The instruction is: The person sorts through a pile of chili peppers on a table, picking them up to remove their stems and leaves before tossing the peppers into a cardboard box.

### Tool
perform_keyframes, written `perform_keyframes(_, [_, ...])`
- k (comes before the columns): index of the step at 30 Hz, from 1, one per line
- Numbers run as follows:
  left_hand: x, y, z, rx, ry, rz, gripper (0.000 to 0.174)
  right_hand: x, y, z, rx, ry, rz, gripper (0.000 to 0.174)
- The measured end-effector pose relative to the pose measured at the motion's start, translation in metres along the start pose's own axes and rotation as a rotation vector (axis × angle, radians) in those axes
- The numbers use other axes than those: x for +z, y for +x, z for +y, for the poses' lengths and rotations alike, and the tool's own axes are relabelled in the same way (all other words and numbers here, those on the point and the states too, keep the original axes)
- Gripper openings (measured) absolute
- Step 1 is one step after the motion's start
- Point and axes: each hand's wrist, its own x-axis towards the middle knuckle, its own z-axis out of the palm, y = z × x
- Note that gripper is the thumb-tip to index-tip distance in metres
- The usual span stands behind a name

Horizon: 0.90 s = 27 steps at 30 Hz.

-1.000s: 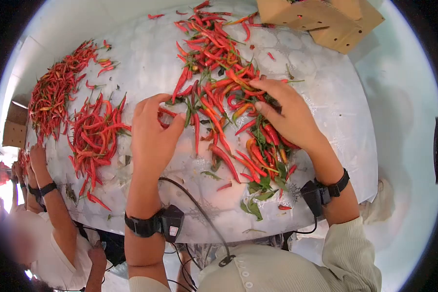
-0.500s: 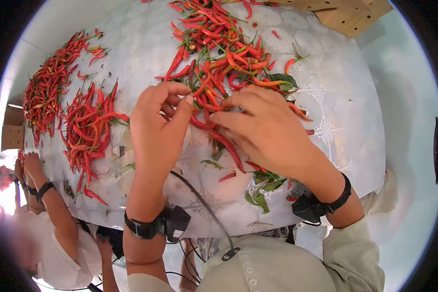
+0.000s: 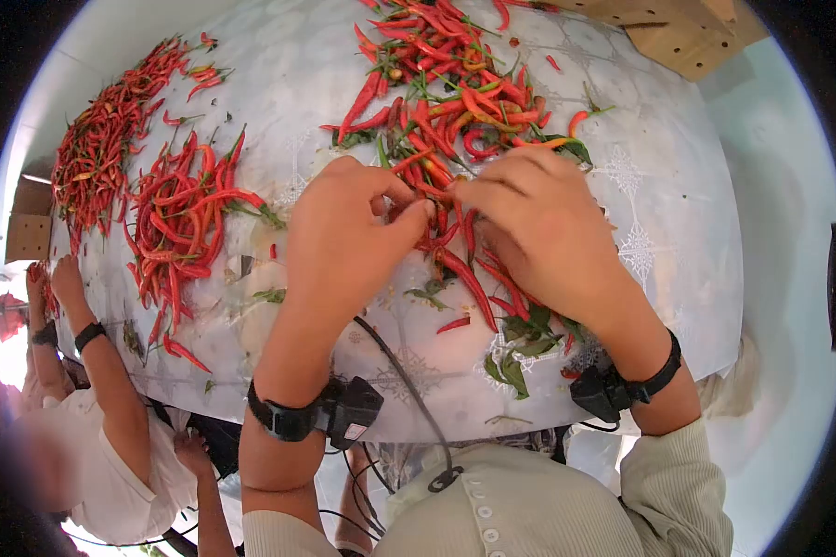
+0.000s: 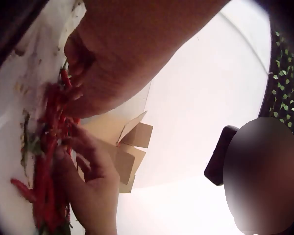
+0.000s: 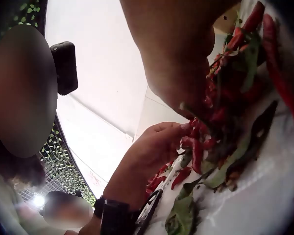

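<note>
Red chili peppers with green stems lie in a long loose heap under both hands. In the head view, the left hand is at the heap's left side, its thumb and index finger pinching at a red chili; the tips partly hide it. Close to its right, the right hand reaches over the heap with bent fingers, their tips among the peppers. Whether these fingers grip one is hidden. In the left wrist view, the right hand is beside blurred peppers; in the right wrist view, the left hand's fingertips meet at red peppers.
A smaller chili pile lies to the left, with a larger one beyond it. Green leaves lie near the front edge. A cardboard box stands back right. Another person's hand is at far left.
The right hand has moved left from the heap's right side to beside the left hand. The left hand has shifted right, over the heap. The head view has shifted slightly.
</note>
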Motion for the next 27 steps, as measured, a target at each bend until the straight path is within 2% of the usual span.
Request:
perform_keyframes(2, [0.003,-0.001,0.004,0.031,0.019,0.004,0.018,0.008,-0.002,0.001,-0.084,0.004,-0.014,0.016])
perform_keyframes(7, [0.007,-0.005,0.010,0.035,0.127,0.072,0.019,-0.004,-0.004,0.003,-0.025,-0.033,-0.083,0.014])
perform_keyframes(10, [0.006,0.000,0.010,-0.045,0.156,0.015,0.021,-0.011,-0.002,0.002,0.006,-0.083,-0.114,0.014])
perform_keyframes(11, [0.007,0.001,0.009,-0.028,0.167,0.048,0.021,-0.011,-0.001,0.002,0.017,-0.096,-0.123,0.014])
perform_keyframes(14, [0.013,0.002,0.008,0.021,0.197,0.114,0.021,-0.004,-0.001,0.008,-0.002,-0.124,0.048,0.016])
perform_keyframes(16, [0.013,0.001,0.006,0.045,0.206,0.122,0.021,-0.004,0.001,0.013,-0.049,-0.186,0.091,0.017])
perform_keyframes(19, [0.004,-0.003,0.010,-0.036,0.067,0.005,0.013,-0.004,-0.005,0.015,-0.028,-0.195,0.038,0.020])
perform_keyframes(22, [-0.005,0.001,0.007,-0.150,-0.228,-0.047,0.016,-0.012,-0.007,0.014,0.075,-0.179,-0.098,0.025])
perform_keyframes(23, [-0.009,0.003,0.006,-0.172,-0.389,-0.096,0.015,-0.016,-0.006,0.013,0.113,-0.179,-0.146,0.028])
perform_keyframes(26, [-0.012,0.004,0.004,-0.253,-0.839,-0.228,0.015,-0.022,-0.008,0.014,0.097,-0.167,-0.172,0.024])
perform_keyframes(27, [-0.012,0.004,0.003,-0.284,-0.963,-0.261,0.016,-0.020,-0.009,0.015,0.086,-0.152,-0.120,0.019])
